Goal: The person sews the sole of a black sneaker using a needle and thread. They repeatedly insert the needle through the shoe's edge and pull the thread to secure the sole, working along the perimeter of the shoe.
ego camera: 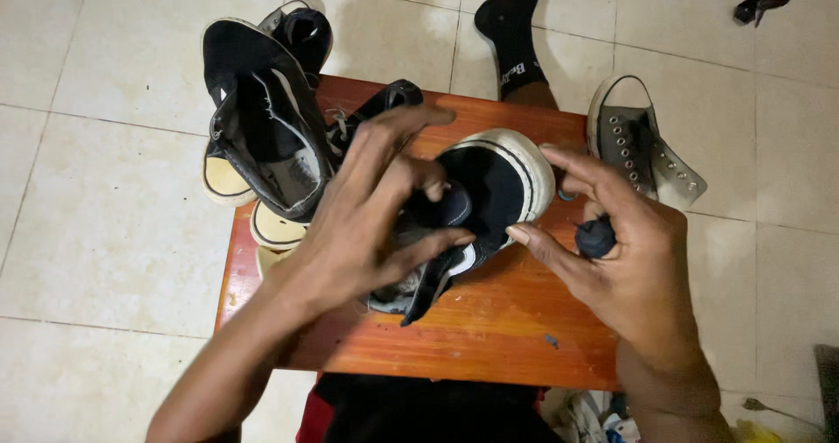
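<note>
Head view: 1 black sneaker point(489, 198) with a white toe lies on the small orange wooden table point(489, 329). The left hand point(376, 216) clutches its opening; the right hand point(629, 251) pinches 1 dark wad point(596, 237), thumb against the toe. About 3 more dark sneakers point(262, 128) pile left; 1 grey sneaker point(642, 146) sits on the pale tiled floor point(96, 233).

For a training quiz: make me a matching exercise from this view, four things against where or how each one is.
1. black sneaker with white toe cap
2. small dark ball
3. grey sneaker
4. black sock

a. on the tiled floor, right of the wooden table
b. on a foot beyond the table
c. under the left hand, on the table
d. in the right hand

Pairs: 1-c, 2-d, 3-a, 4-b
</note>
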